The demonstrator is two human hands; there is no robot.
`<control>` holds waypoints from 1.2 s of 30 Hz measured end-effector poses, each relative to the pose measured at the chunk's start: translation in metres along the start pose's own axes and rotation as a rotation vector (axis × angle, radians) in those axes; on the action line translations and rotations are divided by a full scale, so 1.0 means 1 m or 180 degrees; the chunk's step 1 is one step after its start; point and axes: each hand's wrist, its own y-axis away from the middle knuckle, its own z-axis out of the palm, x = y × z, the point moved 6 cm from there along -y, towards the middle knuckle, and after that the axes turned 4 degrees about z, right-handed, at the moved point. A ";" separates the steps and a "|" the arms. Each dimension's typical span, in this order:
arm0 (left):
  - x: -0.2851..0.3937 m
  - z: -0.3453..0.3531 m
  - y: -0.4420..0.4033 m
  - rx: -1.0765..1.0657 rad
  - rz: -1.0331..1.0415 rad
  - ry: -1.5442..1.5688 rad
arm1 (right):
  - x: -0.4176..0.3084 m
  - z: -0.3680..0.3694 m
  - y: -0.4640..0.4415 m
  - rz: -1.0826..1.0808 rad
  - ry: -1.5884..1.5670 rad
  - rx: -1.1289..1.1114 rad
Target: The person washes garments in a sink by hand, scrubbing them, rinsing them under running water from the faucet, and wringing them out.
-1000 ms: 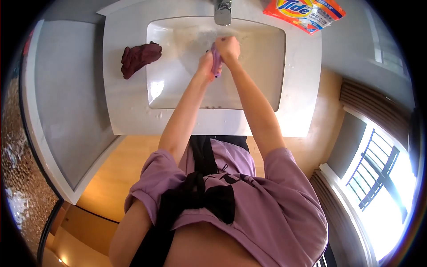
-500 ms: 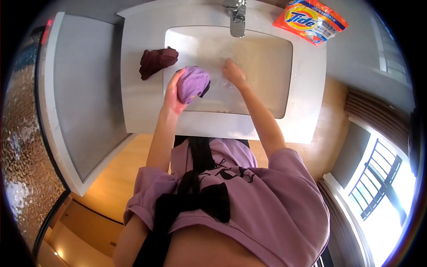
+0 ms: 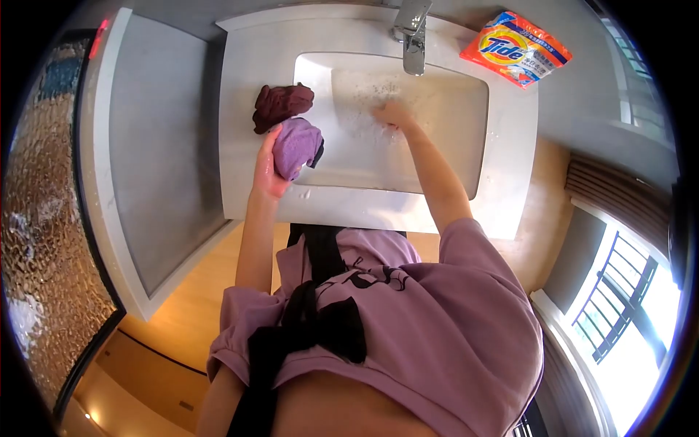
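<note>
My left hand [image 3: 268, 173] is closed around a wet, bunched purple cloth garment [image 3: 297, 147] with a dark edge, at the left rim of the sink [image 3: 451, 138]. Just beyond it, a crumpled maroon cloth [image 3: 281, 108] lies on the counter and hangs slightly over the sink's edge. My right hand [image 3: 394, 115] reaches down into the basin below the faucet, among bubbles and murky water. Its fingers are blurred and partly hidden, so I cannot make out whether they hold anything.
A chrome faucet [image 3: 413, 51] stands at the back of the white counter [image 3: 244, 182]. An orange Tide detergent bag [image 3: 515, 49] lies at the back right corner. Some suds sit on the front rim. To the right is a window [image 3: 619, 298].
My left hand has carried the purple garment left, from over the basin to beside the maroon cloth. My right hand stays in the basin, and the view has shifted slightly.
</note>
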 end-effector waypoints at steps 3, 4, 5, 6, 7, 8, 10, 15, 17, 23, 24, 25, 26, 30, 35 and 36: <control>-0.001 0.005 0.004 0.0010 -0.0036 -0.0056 | 0.004 -0.008 0.021 0.0225 -0.0157 -0.0326; -0.002 0.003 0.002 0.0037 0.0002 -0.0094 | 0.008 -0.011 0.034 0.0239 -0.0133 -0.0315; -0.002 0.003 0.000 0.0066 0.0040 -0.0130 | 0.013 -0.016 0.050 0.0125 -0.0188 -0.0133; -0.003 0.003 -0.002 0.0059 0.0024 -0.0108 | 0.019 -0.019 0.064 0.0015 -0.0249 0.0041; -0.001 0.002 -0.004 0.0123 0.0114 -0.0465 | 0.031 -0.017 0.074 0.0035 -0.0232 0.0040; 0.003 0.002 -0.006 0.0178 0.0212 -0.0829 | 0.036 -0.023 0.083 -0.0245 -0.0065 0.0395; 0.014 0.004 -0.012 0.0193 0.0586 -0.1433 | 0.041 -0.035 0.105 -0.0507 0.0114 0.0772; 0.056 0.024 -0.012 0.0249 0.2321 -0.2748 | 0.051 -0.046 0.130 -0.0307 -0.0099 0.0748; 0.069 0.030 -0.010 0.0438 0.2684 -0.3340 | 0.048 -0.043 0.129 -0.0389 -0.0313 0.0653; 0.087 0.031 -0.039 0.0802 0.4058 -0.5130 | 0.000 -0.036 0.142 -0.1519 -0.1464 -0.0067; 0.089 0.029 -0.040 0.0920 0.3997 -0.5178 | -0.010 -0.028 0.145 -0.1664 -0.1619 -0.0273; 0.089 0.022 -0.047 0.0882 0.3828 -0.5238 | -0.015 -0.028 0.147 -0.1733 -0.1557 -0.0262; 0.086 0.009 -0.064 0.0895 0.3470 -0.5181 | -0.015 -0.026 0.146 -0.1816 -0.1488 -0.0261; 0.085 -0.013 -0.075 0.1424 0.3535 -0.5312 | -0.008 -0.026 0.122 -0.1734 -0.0560 0.0365; 0.075 0.032 -0.041 0.0102 0.5112 -0.6273 | -0.011 -0.037 0.116 -0.1824 0.0479 0.0892; 0.066 0.035 -0.052 -0.0482 0.5155 -0.6854 | -0.008 -0.039 0.096 -0.1812 0.0439 0.0716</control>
